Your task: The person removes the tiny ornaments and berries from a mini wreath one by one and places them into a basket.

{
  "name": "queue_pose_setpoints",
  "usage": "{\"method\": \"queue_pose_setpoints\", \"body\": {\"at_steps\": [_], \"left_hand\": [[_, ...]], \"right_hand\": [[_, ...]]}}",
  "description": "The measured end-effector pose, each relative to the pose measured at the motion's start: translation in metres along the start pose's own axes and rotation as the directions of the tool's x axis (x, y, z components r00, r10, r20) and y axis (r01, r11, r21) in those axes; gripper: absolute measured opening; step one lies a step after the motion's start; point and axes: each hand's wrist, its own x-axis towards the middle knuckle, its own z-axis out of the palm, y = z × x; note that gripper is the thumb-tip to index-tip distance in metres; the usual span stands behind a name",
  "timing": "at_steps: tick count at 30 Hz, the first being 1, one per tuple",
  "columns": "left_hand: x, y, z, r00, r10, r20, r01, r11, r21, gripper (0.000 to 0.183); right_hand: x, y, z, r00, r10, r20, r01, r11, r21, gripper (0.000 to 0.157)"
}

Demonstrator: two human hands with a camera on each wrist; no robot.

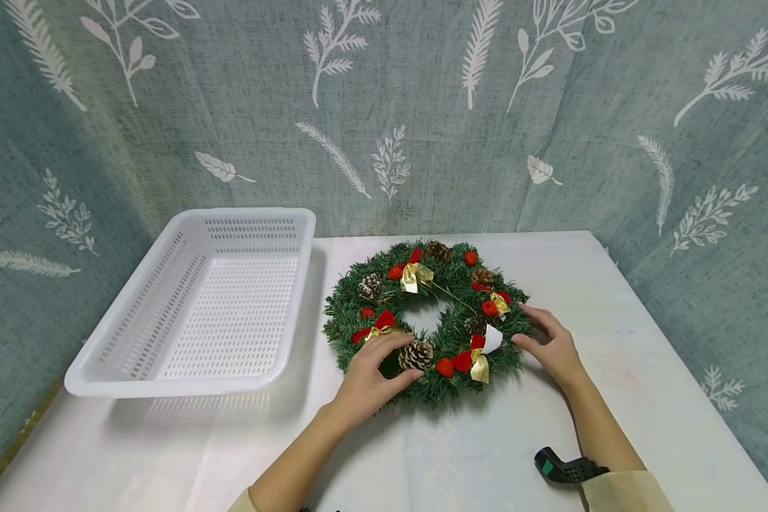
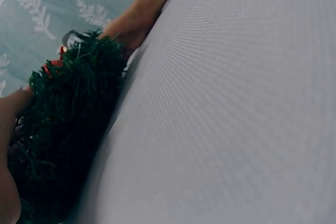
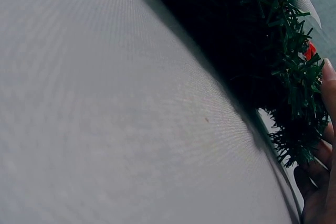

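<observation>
Strap and sleeve on my right arm sit nearest. Beyond them, the wreath lies on the table. My right hand holds its right rim, thumb and fingers about the needles; my left arches wide at the near pinecone, and I cannot tell whether it grips. Left of the wreath stands the basket. Pinching only loose needles could make the wreath slip or tilt; snagging a bow could tear it off.
</observation>
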Motion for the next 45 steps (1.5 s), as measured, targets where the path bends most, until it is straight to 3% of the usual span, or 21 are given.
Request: {"method": "queue_pose_setpoints", "body": {"at_steps": [11, 20, 28, 36, 45], "left_hand": [[0.0, 0.0, -0.001, 0.999, -0.011, -0.031, 0.009, 0.999, -0.051, 0.05], [-0.001, 0.001, -0.001, 0.996, 0.02, -0.082, -0.026, 0.998, -0.064, 0.049], [-0.001, 0.0, 0.0, 0.993, 0.027, -0.111, -0.037, 0.995, -0.092, 0.049], [-0.003, 0.0, 0.0, 0.989, 0.01, -0.148, -0.028, 0.993, -0.117, 0.049], [-0.001, 0.002, -0.001, 0.982, 0.008, -0.189, -0.034, 0.99, -0.134, 0.049]], "right_hand": [[0.001, 0.006, -0.001, 1.0, -0.009, -0.002, 0.009, 1.0, 0.018, 0.055], [0.0, 0.003, 0.001, 0.999, -0.033, -0.012, 0.033, 0.999, -0.006, 0.056], [-0.002, -0.014, 0.0, 0.999, 0.033, -0.002, -0.033, 0.999, -0.019, 0.055], [0.001, 0.003, -0.001, 0.999, 0.041, 0.007, -0.041, 0.999, -0.026, 0.056], [0.0, 0.006, -0.002, 0.998, 0.055, 0.007, -0.055, 0.998, -0.024, 0.054]]}}
